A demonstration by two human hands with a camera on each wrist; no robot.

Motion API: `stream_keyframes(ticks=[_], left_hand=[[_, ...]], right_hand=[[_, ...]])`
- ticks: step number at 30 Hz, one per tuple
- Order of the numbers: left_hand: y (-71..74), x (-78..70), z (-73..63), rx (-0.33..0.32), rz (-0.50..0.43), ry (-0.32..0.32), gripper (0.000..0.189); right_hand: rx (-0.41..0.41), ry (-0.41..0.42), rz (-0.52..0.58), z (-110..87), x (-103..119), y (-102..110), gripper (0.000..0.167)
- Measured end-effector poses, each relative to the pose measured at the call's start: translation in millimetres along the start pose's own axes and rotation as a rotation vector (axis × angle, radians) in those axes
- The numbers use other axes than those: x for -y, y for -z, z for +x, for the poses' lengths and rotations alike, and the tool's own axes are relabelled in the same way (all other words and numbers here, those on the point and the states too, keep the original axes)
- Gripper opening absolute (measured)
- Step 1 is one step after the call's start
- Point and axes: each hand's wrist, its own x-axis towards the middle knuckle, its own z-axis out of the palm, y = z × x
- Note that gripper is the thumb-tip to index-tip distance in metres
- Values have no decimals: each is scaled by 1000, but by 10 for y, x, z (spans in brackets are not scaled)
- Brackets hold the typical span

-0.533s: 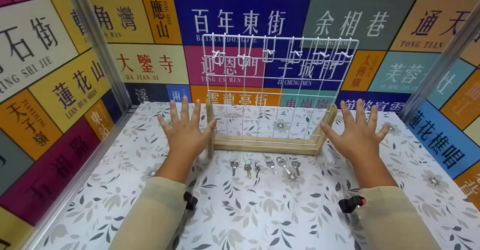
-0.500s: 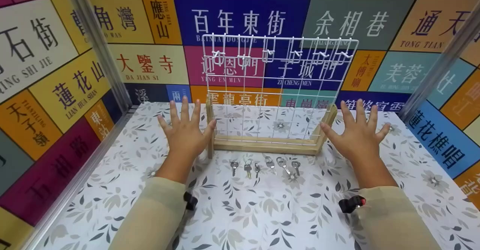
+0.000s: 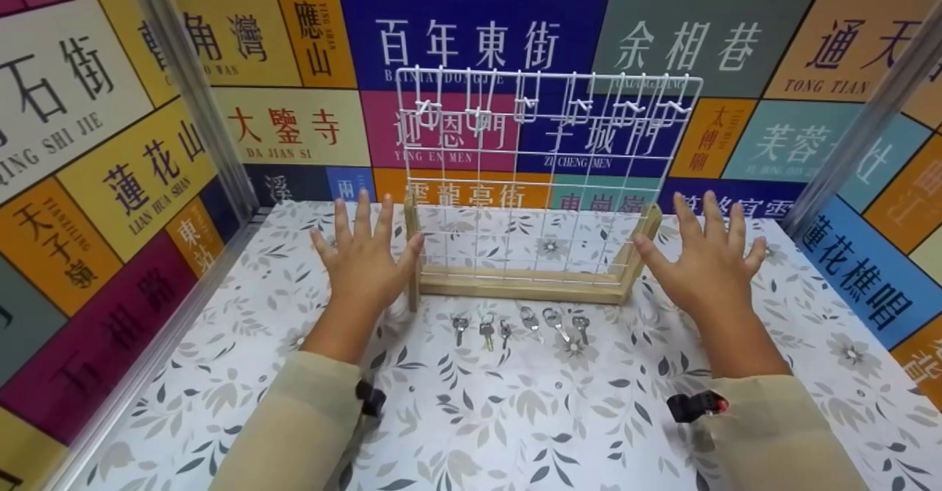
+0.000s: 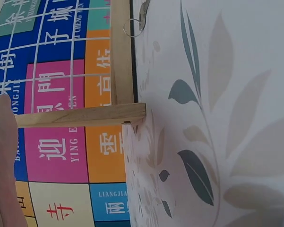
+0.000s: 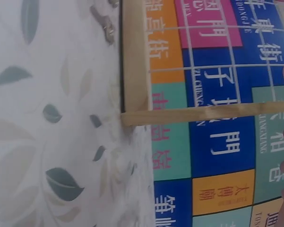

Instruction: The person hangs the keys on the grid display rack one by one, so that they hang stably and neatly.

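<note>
My left hand [image 3: 364,266] is spread with straight fingers beside the left post of a wooden stand [image 3: 515,288], its thumb tip overlapping the post in the head view. On the other side my right hand [image 3: 703,270] is spread the same way, thumb toward the right post. Neither hand holds anything. The stand carries an upright white wire grid [image 3: 533,154] with several wire hooks [image 3: 527,108] hung along its upper part. In front of the base several small metal keys [image 3: 486,331] lie in a row, some on rings. One key ring [image 4: 133,28] shows in the left wrist view.
The table [image 3: 508,417] has a white leaf-patterned cover. Panels with large lettering [image 3: 471,34] rise behind and at both sides. Clear upright corner strips [image 3: 195,86] stand at the back corners. Each sleeve bears a black wrist camera [image 3: 370,399].
My right hand and forearm have shifted slightly to the right. The left forearm has drawn a little toward the left; the stand and keys stay where they were.
</note>
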Motion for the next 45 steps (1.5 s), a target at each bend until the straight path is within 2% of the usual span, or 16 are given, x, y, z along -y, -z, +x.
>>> stream_keyframes(ticks=[5,12,15,18,21,24,29,35,38,45], left_hand=[[12,-25,-24,15,-125,5,88],[-51,-41,-53,31,-273,25,85],[-87,-36,-81,30,-330,15,83],[-117,-32,-106,58,-409,10,84],[-139,-33,-120,106,-501,21,87],[-159,-37,-123,163,-601,41,87],[-203,-42,-114,228,-742,85,82],[-259,-80,-85,232,-937,203,70],[-297,-89,-85,227,-990,251,64],[-376,-62,-106,248,-1067,265,61]], right_hand=[[-98,31,55,-84,85,109,96],[-218,89,169,-206,245,198,85],[-255,108,213,-257,311,219,80],[-260,113,263,-292,367,226,76],[-217,110,352,-303,410,226,73],[-139,90,440,-293,446,214,70],[5,74,496,-257,522,158,69],[182,57,498,-243,565,30,70],[274,68,497,-233,537,-57,65],[393,134,515,-173,414,-313,48]])
